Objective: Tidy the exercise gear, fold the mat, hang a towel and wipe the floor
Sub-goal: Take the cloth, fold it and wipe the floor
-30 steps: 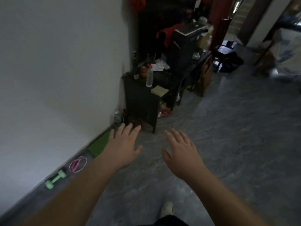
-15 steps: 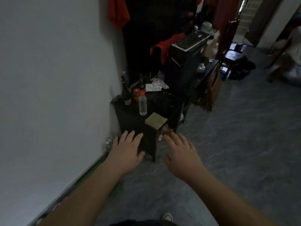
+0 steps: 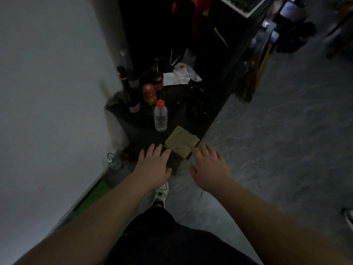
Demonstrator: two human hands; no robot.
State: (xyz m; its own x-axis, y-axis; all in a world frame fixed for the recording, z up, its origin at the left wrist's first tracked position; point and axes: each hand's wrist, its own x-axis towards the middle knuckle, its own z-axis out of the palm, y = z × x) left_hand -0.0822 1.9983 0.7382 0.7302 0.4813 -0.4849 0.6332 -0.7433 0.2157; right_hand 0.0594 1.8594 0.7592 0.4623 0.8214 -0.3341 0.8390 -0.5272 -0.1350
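A folded yellow-green cloth (image 3: pixel 181 143) lies on the near corner of a low black table (image 3: pixel 193 104). My right hand (image 3: pixel 209 167) is open, palm down, its fingertips just at the cloth's near right edge. My left hand (image 3: pixel 152 167) is open too, fingers spread over the table's near edge, left of the cloth. Neither hand holds anything. A strip of green mat (image 3: pixel 93 196) shows on the floor along the wall, partly hidden by my left forearm.
On the table stand a clear water bottle with a red cap (image 3: pixel 160 116), a dark wine bottle (image 3: pixel 129 92), an orange jar (image 3: pixel 149 94) and crumpled white paper (image 3: pixel 181 74). A white wall (image 3: pixel 47 92) is at left. Grey floor (image 3: pixel 286 140) spreads right; dark furniture behind.
I have stepped closer to the black table, so it and the cloth now sit right under my hands. Both hands stay open. The dumbbell and ring on the floor have left the view.
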